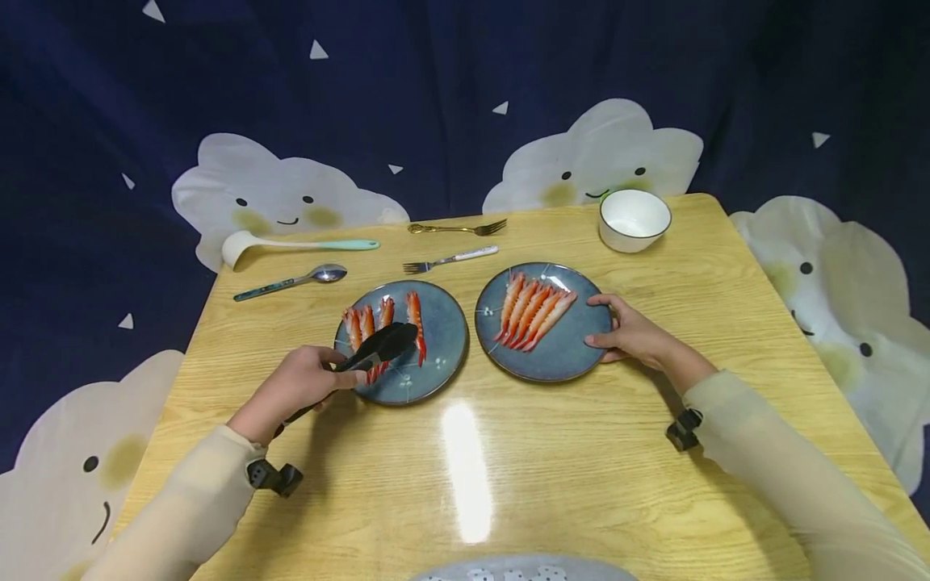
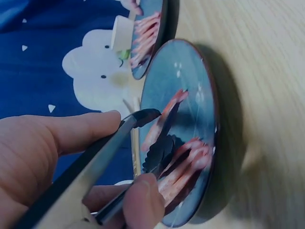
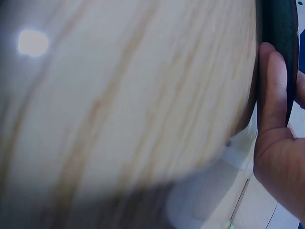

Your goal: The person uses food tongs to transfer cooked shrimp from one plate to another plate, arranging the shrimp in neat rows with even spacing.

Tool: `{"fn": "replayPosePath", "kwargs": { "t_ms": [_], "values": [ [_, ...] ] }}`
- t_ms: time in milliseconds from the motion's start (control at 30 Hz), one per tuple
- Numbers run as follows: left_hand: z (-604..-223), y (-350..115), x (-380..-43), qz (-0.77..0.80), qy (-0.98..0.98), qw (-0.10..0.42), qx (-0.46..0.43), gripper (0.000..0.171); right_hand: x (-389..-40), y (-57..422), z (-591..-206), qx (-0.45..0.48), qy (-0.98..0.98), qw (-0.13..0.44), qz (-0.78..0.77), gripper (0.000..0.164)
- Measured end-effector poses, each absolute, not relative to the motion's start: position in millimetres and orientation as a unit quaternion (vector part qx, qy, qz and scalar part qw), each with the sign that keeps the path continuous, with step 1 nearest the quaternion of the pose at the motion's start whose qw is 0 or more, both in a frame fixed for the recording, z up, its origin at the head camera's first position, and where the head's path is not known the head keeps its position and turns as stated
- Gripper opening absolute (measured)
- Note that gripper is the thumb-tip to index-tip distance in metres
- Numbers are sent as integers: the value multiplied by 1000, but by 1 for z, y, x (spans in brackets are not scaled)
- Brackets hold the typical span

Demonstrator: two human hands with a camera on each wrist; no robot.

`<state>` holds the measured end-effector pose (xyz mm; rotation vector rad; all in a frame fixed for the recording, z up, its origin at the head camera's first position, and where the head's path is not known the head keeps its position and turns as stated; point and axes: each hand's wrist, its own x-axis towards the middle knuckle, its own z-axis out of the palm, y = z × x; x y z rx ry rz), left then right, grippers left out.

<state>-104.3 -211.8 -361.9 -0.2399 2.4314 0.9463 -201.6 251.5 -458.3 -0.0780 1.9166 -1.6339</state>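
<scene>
My left hand (image 1: 305, 379) grips a pair of black-tipped tongs (image 2: 102, 160) between thumb and fingers. The tips stand apart over the left blue plate (image 1: 445, 339), close to the shrimp there. On that plate one shrimp (image 1: 415, 316) lies apart toward the right, and the others (image 2: 183, 171) are grouped at the left, partly hidden by the tongs. With thumb and fingers, my right hand (image 1: 632, 332) holds the right edge of a second blue plate (image 1: 555, 367). Several red-and-white shrimp (image 1: 534, 311) lie fanned out side by side on it.
Behind the plates lie a gold fork (image 1: 458, 229), a white-handled fork (image 1: 450, 259), a spoon (image 1: 291, 282) and a ladle (image 1: 301, 244) with a pale green handle. A white bowl (image 1: 634, 219) stands near the table's back right corner.
</scene>
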Motion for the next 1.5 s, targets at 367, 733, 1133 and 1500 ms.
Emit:
{"fn": "replayPosePath", "kwargs": {
  "t_ms": [367,733,1133,1500],
  "values": [
    [-364,-208,-104,398,877,256,-87,47,-201,252,-460,-25,726,305,-616,73],
    [-353,-174,-115,372,901,221,-6,57,-199,254,-454,-22,730,300,-614,72],
    [-356,-85,-145,371,889,254,89,55,-200,251,-463,-31,723,284,-629,88],
    [-356,-55,-148,361,891,262,90,55,-202,255,-462,-37,722,287,-628,90]
  ]
}}
